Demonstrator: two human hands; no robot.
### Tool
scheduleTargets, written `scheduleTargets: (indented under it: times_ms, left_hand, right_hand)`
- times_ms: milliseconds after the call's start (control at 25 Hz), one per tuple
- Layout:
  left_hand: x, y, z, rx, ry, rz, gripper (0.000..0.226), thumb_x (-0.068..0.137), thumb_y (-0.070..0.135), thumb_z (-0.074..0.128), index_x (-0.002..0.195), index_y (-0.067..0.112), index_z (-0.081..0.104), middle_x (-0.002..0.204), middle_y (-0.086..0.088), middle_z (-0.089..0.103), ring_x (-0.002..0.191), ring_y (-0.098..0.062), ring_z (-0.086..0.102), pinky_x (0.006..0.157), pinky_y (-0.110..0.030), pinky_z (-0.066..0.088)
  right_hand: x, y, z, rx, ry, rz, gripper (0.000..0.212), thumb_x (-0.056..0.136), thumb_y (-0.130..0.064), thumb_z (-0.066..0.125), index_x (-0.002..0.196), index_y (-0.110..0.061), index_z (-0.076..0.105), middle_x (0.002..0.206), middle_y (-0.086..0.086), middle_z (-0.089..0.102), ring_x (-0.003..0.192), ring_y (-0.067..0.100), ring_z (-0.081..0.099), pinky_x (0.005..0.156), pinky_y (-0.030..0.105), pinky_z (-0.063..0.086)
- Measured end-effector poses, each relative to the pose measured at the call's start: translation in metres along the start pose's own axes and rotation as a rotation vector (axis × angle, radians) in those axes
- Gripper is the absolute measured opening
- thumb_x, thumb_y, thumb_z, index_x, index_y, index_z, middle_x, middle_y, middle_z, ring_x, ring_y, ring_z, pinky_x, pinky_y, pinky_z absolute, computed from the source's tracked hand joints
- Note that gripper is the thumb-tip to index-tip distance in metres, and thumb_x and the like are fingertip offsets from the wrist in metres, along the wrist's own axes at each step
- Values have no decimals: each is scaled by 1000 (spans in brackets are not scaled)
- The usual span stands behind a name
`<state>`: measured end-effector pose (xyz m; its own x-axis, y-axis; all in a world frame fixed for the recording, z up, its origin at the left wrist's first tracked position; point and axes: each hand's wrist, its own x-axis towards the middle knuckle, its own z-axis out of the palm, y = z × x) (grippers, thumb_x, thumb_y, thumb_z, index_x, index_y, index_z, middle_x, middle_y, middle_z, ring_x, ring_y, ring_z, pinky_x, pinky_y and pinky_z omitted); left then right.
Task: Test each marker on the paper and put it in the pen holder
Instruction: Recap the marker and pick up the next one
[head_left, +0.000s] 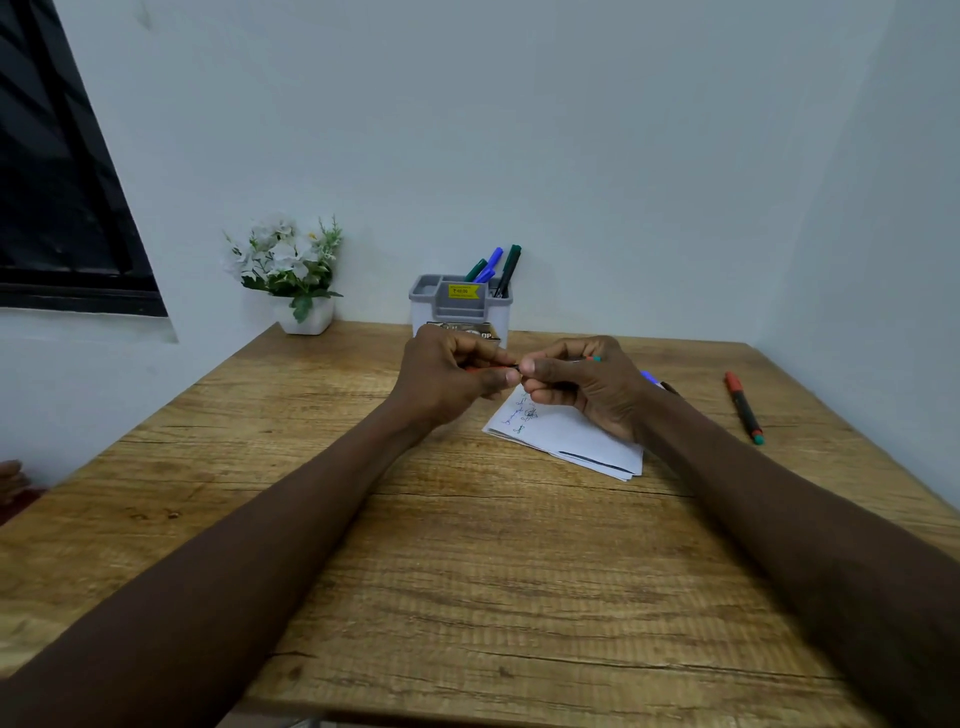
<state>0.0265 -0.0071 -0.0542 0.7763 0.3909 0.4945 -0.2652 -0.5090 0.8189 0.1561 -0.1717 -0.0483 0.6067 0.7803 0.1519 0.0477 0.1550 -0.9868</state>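
Forearms reach across the wooden table (467, 571) and meet just above the paper (571, 436). The left hand (447, 374) curls its fingers round the red cap end of a marker (595, 358); the right hand (587, 384) pinches the barrel. Whether the cap is coming off or going on, I cannot tell. Either way, a straight pull or push along the barrel looks best. The pen holder (457, 306) stands just behind.

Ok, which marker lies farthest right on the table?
The red-capped marker, alone on bare tabletop right of the paper; the others stand in the pen holder or are at the right hand.
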Motion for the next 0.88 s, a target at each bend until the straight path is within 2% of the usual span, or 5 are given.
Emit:
scheduleTargets:
  times_ms: [240, 480, 600, 720, 880]
  left_hand:
    - [-5, 6, 8, 45, 22, 28, 19, 75, 5, 87, 93, 2, 81, 81, -9, 79, 69, -18, 76, 65, -30, 63]
    - [2, 2, -5, 131, 57, 36, 23, 72, 15, 90, 93, 12, 81, 85, 7, 77, 79, -1, 73, 72, -13, 55]
    - [4, -2, -10, 212, 126, 34, 29, 67, 25, 93, 92, 19, 81, 83, 15, 74, 77, 6, 70, 69, -5, 50]
    - [6, -5, -12, 261, 168, 74, 35, 63, 28, 95, 94, 21, 80, 84, 13, 75, 79, 3, 71, 73, -9, 54]
    - [6, -3, -10, 265, 201, 114, 56, 63, 25, 96, 115, 18, 75, 96, 13, 74, 88, 7, 69, 82, -10, 54]
  right_hand:
    - [-4, 2, -1, 31, -8, 11, 22, 73, -8, 80, 91, 4, 75, 78, 15, 77, 66, 16, 75, 64, 23, 63]
    - [1, -6, 2, 24, -46, 35, 42, 92, -30, 69, 115, 5, 74, 99, 25, 77, 82, 25, 77, 72, 33, 64]
    - [2, -10, 0, -8, -78, 98, 37, 103, -27, 58, 118, 2, 73, 109, 26, 76, 95, 30, 76, 77, 38, 65]
    - [4, -7, -2, -161, -110, 64, 27, 96, -14, 70, 120, -3, 75, 110, 21, 78, 98, 26, 75, 77, 35, 64]
    - [9, -8, 3, -463, -71, 33, 19, 93, -15, 75, 111, -13, 81, 102, 14, 80, 76, 10, 62, 65, 25, 53]
